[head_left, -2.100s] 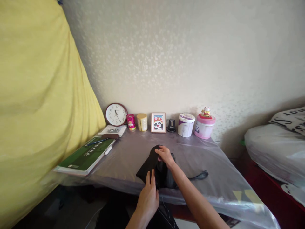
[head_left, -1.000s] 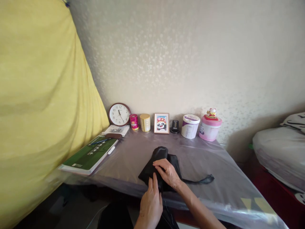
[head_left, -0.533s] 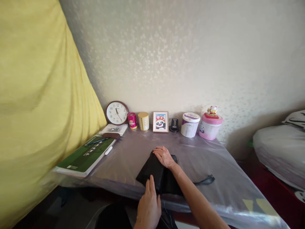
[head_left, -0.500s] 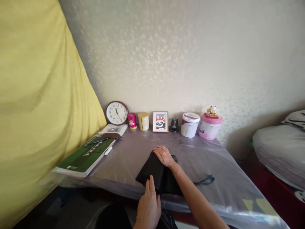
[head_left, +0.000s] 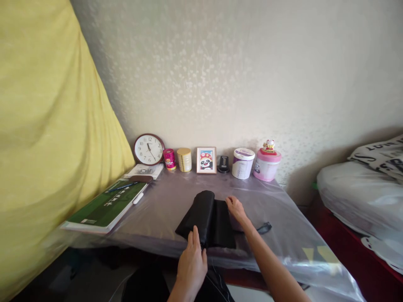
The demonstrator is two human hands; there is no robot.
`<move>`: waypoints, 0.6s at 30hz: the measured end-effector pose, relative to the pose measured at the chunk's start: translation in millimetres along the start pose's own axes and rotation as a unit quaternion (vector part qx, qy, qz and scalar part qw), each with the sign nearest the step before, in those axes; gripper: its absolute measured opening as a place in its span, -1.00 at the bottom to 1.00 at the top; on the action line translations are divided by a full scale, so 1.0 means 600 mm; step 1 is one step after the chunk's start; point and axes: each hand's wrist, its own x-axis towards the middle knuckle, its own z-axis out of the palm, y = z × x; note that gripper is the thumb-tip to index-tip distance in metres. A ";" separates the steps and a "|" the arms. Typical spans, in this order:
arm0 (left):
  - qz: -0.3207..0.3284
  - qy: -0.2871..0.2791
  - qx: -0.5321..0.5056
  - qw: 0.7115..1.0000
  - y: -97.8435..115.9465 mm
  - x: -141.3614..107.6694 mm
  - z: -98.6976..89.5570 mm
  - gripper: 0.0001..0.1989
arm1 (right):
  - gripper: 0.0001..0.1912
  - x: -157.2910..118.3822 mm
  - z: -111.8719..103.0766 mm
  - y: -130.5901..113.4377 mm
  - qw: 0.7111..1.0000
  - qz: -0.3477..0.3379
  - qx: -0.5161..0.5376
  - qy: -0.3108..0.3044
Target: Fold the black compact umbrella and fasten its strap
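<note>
A black folded fabric item (head_left: 201, 214) lies near the front edge of the plastic-covered table (head_left: 157, 209), its left part thick and rounded, its right part flat. My left hand (head_left: 192, 260) rests on the near end of the thick part, fingers stretched out. With bent fingers, my right hand (head_left: 236, 208) pinches the upper right corner of the flat part. A dark strap (head_left: 264, 228) sticks out to the right, partly behind my right forearm.
Along the wall stand a clock (head_left: 149, 149), a pink can (head_left: 169, 159), a yellow-lidded can (head_left: 184, 160), a panda picture (head_left: 206, 160) and two tubs (head_left: 243, 163). A green book (head_left: 107, 205) lies at left, beside a yellow curtain (head_left: 56, 138).
My right hand has moved off the top of the thick part to the right corner of the black item. My left hand stays at the near end. The view has shifted slightly.
</note>
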 end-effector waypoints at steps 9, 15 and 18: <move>0.003 -0.006 0.006 1.000 0.003 -0.005 -0.008 -0.40 | -0.73 -0.050 -0.010 -0.036 0.975 0.092 0.183 -0.086; 0.001 -0.007 0.001 1.000 0.003 -0.004 -0.009 -0.39 | -0.85 -0.064 -0.010 -0.066 0.952 0.113 0.261 -0.116; 0.000 -0.005 -0.006 1.000 0.003 -0.005 -0.011 -0.39 | -0.88 -0.059 -0.002 -0.076 0.945 0.117 0.281 -0.117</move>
